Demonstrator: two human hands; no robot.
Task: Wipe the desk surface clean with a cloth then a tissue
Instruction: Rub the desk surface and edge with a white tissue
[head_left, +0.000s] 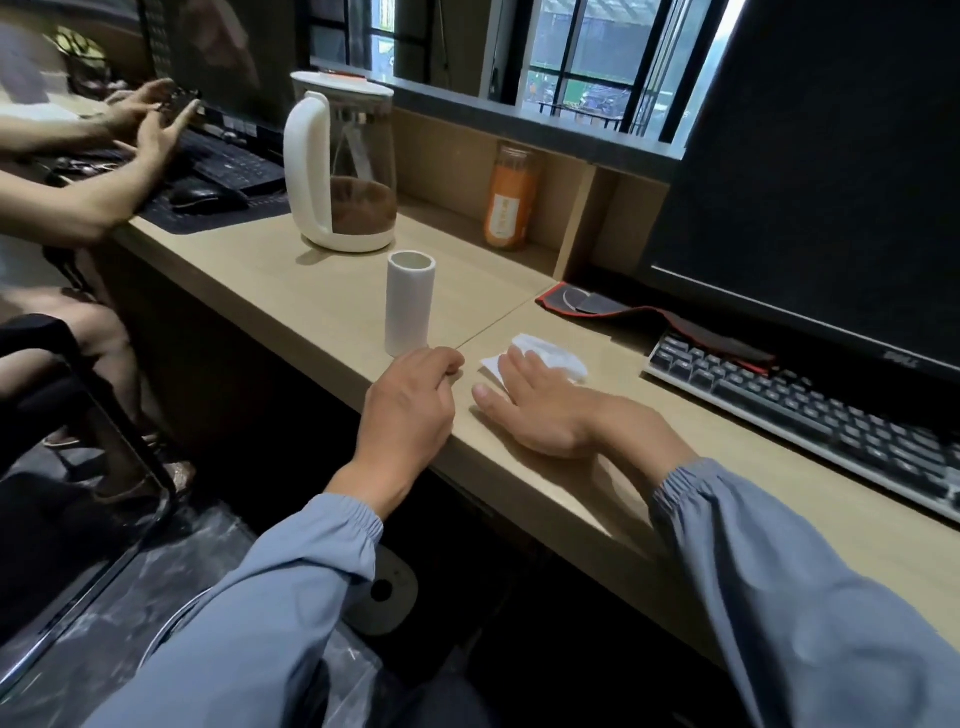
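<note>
Blue-grey sleeves (805, 597) are reaching in from the bottom edge toward the desk (322, 291). Just past the cuffs, the right hand (540, 415) is lying palm down near the desk's front edge, fingers straight and relaxed, pressing on a white tissue (558, 358). The tissue is lying crumpled under the fingertips and is sticking out beyond them on the far side. Just beside it, the left hand (410, 410) is resting at the desk edge with its fingers curled into a fist, gripping nothing visible.

Near the left knuckles, a white tissue roll (409, 309) is standing upright. Further back, a white kettle (337, 166) and an orange bottle (511, 195) are standing against the rear ledge. To the right, a keyboard (805, 410) is lying in front of a dark monitor (831, 182), with a red-edged mouse pad (649, 317) showing between them. At far left, another person's hands (150, 119) are hovering over a second keyboard. Windows are showing behind the ledge.
</note>
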